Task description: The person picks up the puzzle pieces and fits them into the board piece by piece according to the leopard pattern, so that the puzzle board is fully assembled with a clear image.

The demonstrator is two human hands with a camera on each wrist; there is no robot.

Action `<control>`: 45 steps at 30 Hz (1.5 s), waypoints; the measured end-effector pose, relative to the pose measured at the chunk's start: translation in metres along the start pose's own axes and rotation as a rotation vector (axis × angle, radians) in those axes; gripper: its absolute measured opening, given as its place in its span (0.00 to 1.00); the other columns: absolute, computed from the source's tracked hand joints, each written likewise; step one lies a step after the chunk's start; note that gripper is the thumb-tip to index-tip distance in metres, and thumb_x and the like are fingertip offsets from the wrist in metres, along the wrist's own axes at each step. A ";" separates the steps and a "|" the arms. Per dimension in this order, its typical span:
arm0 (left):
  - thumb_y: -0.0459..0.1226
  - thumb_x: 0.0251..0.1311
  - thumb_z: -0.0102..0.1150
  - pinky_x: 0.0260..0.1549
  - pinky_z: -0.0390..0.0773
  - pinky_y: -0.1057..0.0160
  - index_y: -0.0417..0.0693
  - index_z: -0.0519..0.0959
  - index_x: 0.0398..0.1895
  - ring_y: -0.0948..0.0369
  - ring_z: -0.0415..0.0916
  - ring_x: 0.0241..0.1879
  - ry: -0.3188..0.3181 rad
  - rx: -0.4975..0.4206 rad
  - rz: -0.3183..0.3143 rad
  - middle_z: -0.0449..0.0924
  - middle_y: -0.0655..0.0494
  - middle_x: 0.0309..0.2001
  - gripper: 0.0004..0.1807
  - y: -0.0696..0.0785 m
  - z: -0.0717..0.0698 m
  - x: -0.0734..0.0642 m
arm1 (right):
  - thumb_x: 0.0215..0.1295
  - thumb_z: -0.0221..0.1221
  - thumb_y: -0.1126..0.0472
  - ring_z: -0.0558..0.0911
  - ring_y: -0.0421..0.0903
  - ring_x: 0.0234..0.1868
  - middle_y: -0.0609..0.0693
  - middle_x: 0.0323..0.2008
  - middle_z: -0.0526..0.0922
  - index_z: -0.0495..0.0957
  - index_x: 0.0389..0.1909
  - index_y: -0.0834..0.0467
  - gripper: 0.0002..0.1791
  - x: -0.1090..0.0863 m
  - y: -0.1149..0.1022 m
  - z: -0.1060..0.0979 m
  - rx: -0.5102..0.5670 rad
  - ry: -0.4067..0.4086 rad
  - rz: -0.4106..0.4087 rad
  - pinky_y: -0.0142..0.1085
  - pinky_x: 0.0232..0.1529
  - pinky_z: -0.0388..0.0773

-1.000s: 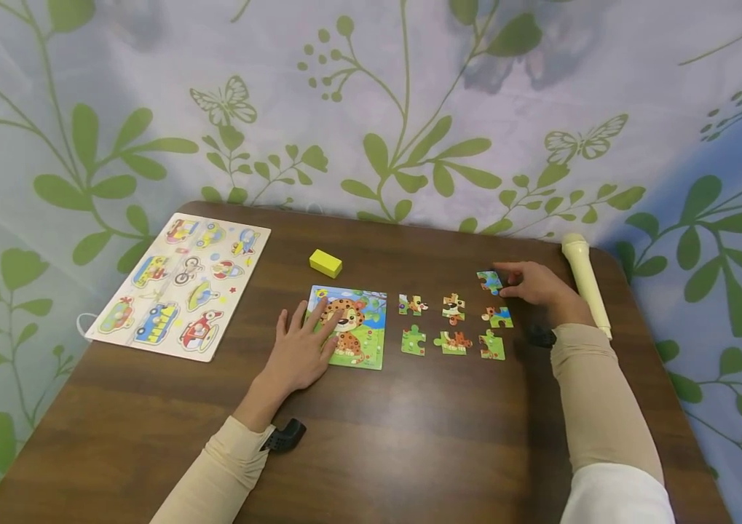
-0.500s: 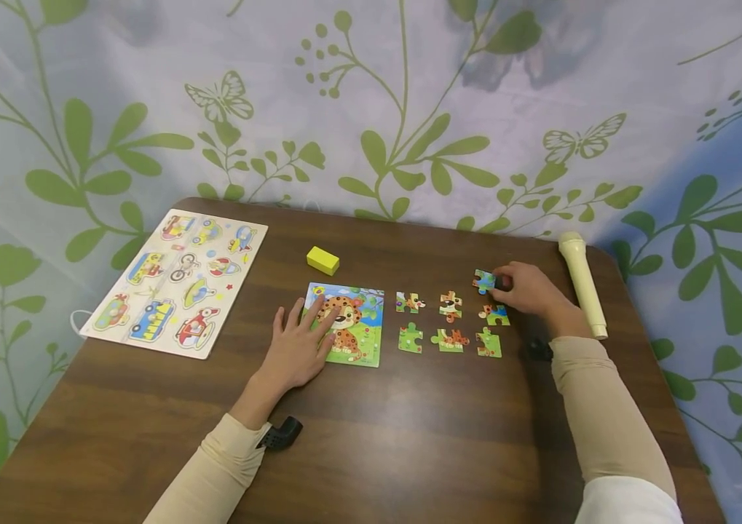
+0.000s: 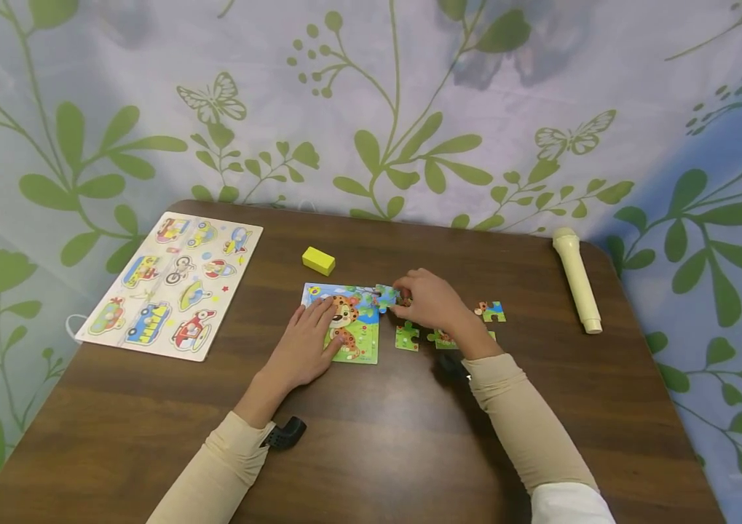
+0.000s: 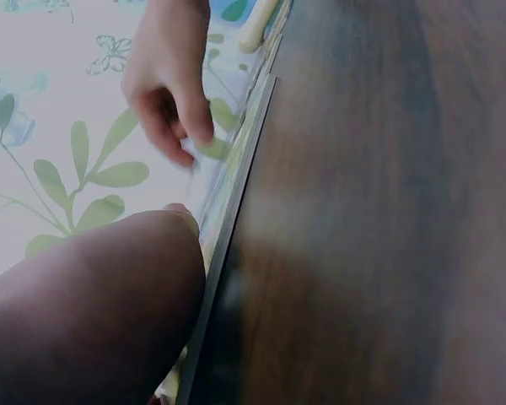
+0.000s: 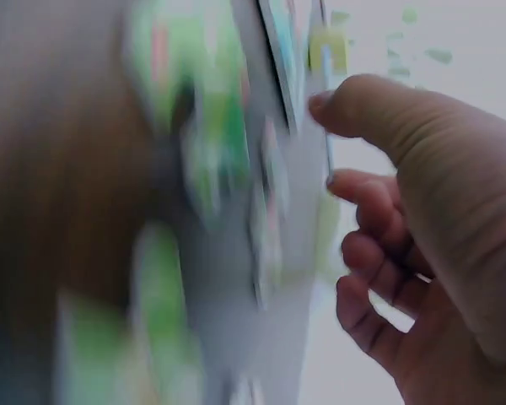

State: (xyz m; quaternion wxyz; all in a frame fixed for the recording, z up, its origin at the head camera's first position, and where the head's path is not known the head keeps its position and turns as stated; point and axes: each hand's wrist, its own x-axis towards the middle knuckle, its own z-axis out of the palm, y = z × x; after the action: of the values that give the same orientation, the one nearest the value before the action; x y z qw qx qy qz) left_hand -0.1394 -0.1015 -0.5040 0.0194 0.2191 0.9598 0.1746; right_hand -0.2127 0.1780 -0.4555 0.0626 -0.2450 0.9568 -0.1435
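My left hand (image 3: 301,348) rests with its fingers spread on a square puzzle board (image 3: 365,343) with a leopard picture. Over the board's upper right corner, my right hand (image 3: 432,302) pinches a blue and green puzzle piece (image 3: 384,297) between thumb and fingers. That piece appears edge-on as a thin strip in the right wrist view, where the right hand (image 5: 430,202) has its other fingers curled. Below the right hand lie a green puzzle piece (image 3: 406,337) and one with leopard legs, partly covered. Another loose piece (image 3: 492,311) lies to the right of that hand.
A wooden peg puzzle (image 3: 167,287) with vehicle pictures lies on the left of the brown table (image 3: 371,451). Behind the board stands a yellow block (image 3: 318,260). A cream toy microphone (image 3: 577,280) lies at the far right. A patterned cloth hangs behind the table.
My right hand has picked up the blue and green piece from the far right of the loose pieces and carried it left over the board. The left hand stays on the board.
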 end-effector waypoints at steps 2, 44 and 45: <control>0.54 0.76 0.48 0.77 0.54 0.40 0.43 0.64 0.77 0.47 0.55 0.79 0.023 0.012 0.004 0.61 0.45 0.78 0.35 0.003 -0.001 0.002 | 0.64 0.66 0.47 0.73 0.45 0.38 0.46 0.34 0.77 0.84 0.54 0.56 0.22 0.006 -0.013 0.007 -0.018 -0.014 -0.006 0.41 0.39 0.75; 0.57 0.75 0.47 0.69 0.58 0.28 0.64 0.62 0.79 0.37 0.57 0.73 0.002 0.202 -0.030 0.61 0.36 0.73 0.32 0.028 0.001 0.010 | 0.68 0.64 0.44 0.68 0.39 0.15 0.42 0.17 0.80 0.81 0.63 0.42 0.24 0.016 -0.059 0.029 0.033 -0.030 0.304 0.33 0.16 0.61; 0.57 0.75 0.47 0.69 0.58 0.28 0.64 0.62 0.79 0.37 0.57 0.73 0.003 0.200 -0.029 0.61 0.35 0.73 0.32 0.028 0.001 0.010 | 0.68 0.64 0.43 0.70 0.39 0.16 0.42 0.20 0.83 0.82 0.63 0.42 0.24 0.016 -0.060 0.029 0.024 -0.032 0.311 0.33 0.16 0.62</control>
State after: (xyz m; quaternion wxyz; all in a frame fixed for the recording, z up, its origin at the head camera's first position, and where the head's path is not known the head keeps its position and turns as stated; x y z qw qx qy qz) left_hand -0.1369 -0.0735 -0.4952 -0.0013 0.2056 0.9755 0.0780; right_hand -0.1947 0.1129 -0.4658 0.1022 -0.0955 0.9803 -0.1393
